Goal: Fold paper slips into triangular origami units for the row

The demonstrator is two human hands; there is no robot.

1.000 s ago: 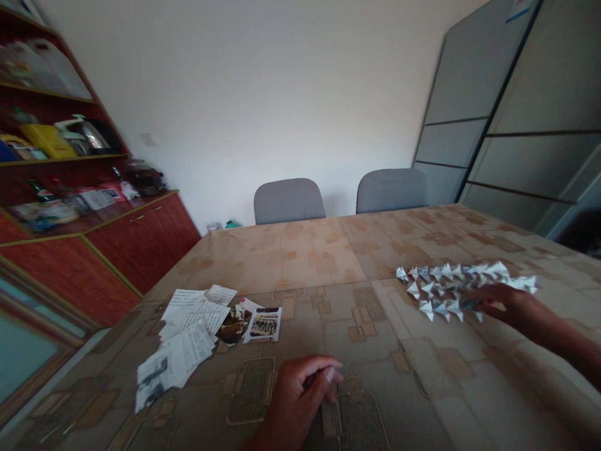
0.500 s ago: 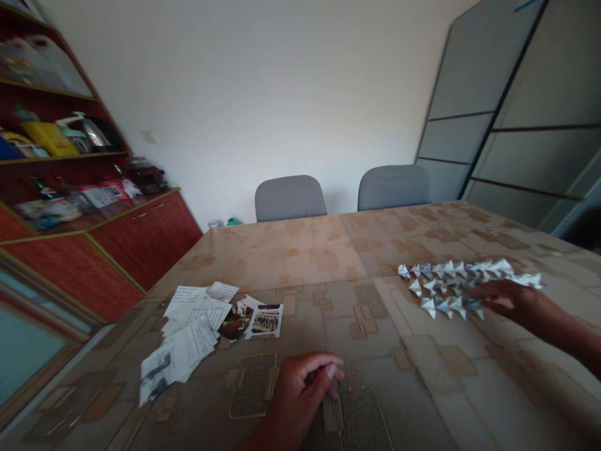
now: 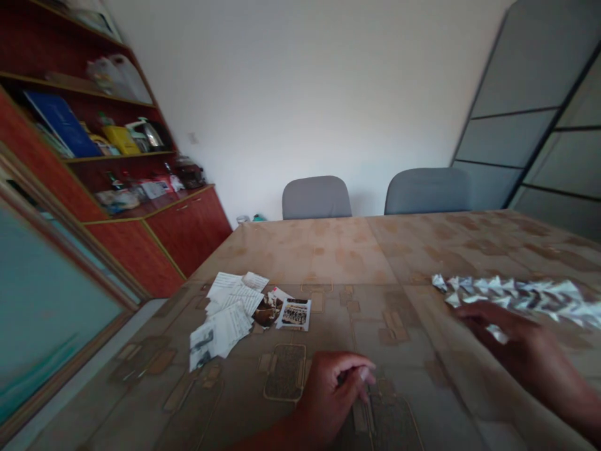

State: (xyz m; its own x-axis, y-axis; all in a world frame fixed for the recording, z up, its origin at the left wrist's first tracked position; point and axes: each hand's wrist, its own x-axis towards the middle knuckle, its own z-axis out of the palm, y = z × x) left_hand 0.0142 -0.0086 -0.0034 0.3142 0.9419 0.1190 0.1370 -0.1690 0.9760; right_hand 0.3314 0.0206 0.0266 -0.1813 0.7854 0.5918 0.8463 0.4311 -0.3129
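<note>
My left hand (image 3: pixel 334 394) rests on the patterned tablecloth (image 3: pixel 338 250) near the front middle, its fingers curled together; whatever they may hold is hidden. On the right, my right hand (image 3: pixel 521 344) hovers at the near side of several folded white paper pieces (image 3: pixel 521 293) with pointed tips, set out in rows. Its fingers reach leftward, apart from the thumb side, and it covers part of the nearest row. Left of centre lies a spread pile of printed paper pieces (image 3: pixel 228 319), with a small picture card (image 3: pixel 295 314) at its right end.
Two grey chairs (image 3: pixel 317 197) stand behind the far table edge, against a white wall. At the left is a red wooden cabinet (image 3: pixel 188 228) with shelves of bottles, a kettle and a blue folder. Grey panelled doors (image 3: pixel 507 125) stand at the right.
The view has turned left, so the table things appear farther right. My right hand has drawn back nearer and leftward over the paper rows. My left hand keeps its curled pose.
</note>
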